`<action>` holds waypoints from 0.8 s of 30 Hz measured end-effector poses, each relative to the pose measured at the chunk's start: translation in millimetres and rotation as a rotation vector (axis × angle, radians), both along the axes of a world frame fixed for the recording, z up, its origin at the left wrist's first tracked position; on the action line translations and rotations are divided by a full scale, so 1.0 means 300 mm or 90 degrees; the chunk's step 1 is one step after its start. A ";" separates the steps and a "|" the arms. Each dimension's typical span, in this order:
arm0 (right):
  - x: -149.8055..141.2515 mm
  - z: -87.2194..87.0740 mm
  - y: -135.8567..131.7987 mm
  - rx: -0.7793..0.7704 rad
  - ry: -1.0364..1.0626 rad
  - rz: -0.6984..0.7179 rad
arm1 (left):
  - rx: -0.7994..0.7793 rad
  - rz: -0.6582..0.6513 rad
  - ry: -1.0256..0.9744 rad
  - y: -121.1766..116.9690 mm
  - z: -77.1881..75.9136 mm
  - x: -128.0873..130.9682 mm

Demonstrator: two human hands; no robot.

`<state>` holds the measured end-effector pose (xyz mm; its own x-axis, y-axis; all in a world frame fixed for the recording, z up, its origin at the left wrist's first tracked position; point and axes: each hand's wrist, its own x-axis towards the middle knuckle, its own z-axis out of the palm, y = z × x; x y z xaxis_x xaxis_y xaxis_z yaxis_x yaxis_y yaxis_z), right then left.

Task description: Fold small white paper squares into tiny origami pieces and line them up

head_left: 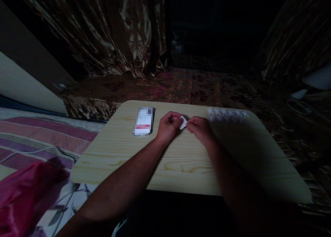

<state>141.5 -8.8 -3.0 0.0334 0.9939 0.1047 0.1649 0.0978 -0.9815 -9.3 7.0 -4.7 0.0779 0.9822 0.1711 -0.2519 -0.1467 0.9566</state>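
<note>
Over the middle of the light wooden table point(181, 161), a small piece of white paper point(183, 122) is pinched between both hands. My left hand point(169, 125) grips its left side, with the thumb on top and the fingers curled behind. At the paper's right edge, my right hand point(199, 127) closes thumb and fingertips on it. Several small folded white papers point(227, 112) lie in a row at the table's far right, with a second, lilac-tinted row point(226, 119) just in front of them. The paper's underside is hidden.
A phone point(143, 121) with a lit, blurred screen lies left of my hands. Beyond the table is a ledge under patterned cloth point(160, 87), with a curtain point(129, 30) above. A bed with a striped cover point(77, 130) and pink cloth point(28, 188) is at left.
</note>
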 end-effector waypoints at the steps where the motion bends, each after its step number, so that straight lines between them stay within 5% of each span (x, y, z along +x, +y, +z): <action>1: 0.001 -0.002 0.001 -0.005 -0.003 0.002 | -0.004 0.004 -0.003 0.000 0.003 -0.001; 12: -0.014 0.003 -0.001 0.046 0.085 0.093 | -0.081 0.049 -0.042 0.021 -0.003 -0.010; 24: -0.013 0.000 -0.004 0.058 0.068 0.084 | -0.092 0.017 -0.056 0.010 0.007 -0.008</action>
<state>137.7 -9.9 -2.9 -0.0809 0.9770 0.1973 0.0403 0.2010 -0.9788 -11.7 9.9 -2.8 0.0423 0.9986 0.0330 -0.3339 -0.0170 0.9425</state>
